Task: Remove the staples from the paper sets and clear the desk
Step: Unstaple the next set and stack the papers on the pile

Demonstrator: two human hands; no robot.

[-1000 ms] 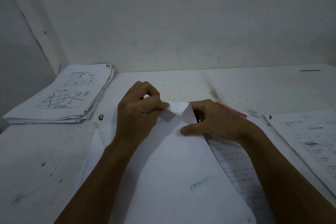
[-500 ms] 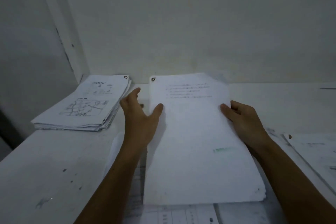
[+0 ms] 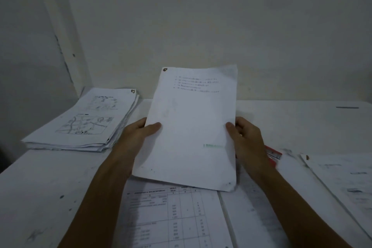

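Paper set [image 3: 193, 125] raised above the bench [image 3: 40, 187], left hand [image 3: 138, 137] and right hand [image 3: 247, 141] each closing its grip on a side edge. Step, judged: clearing a finished set; next, carry it left onto the far-left stack [image 3: 84, 121].

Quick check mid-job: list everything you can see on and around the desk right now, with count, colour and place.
held paper set: one, white with a few printed lines and a green mark, raised above the desk centre.
paper stack: one, white with printed drawings, far left by the wall.
table sheet: one, white with a printed grid, flat below the held set.
right-hand papers: a pile, count unclear, white, desk's right edge.
red tool: one, red, partly hidden behind the right hand.
desk: one, white, scuffed.
left hand: grips the set's left edge.
right hand: grips its right edge.
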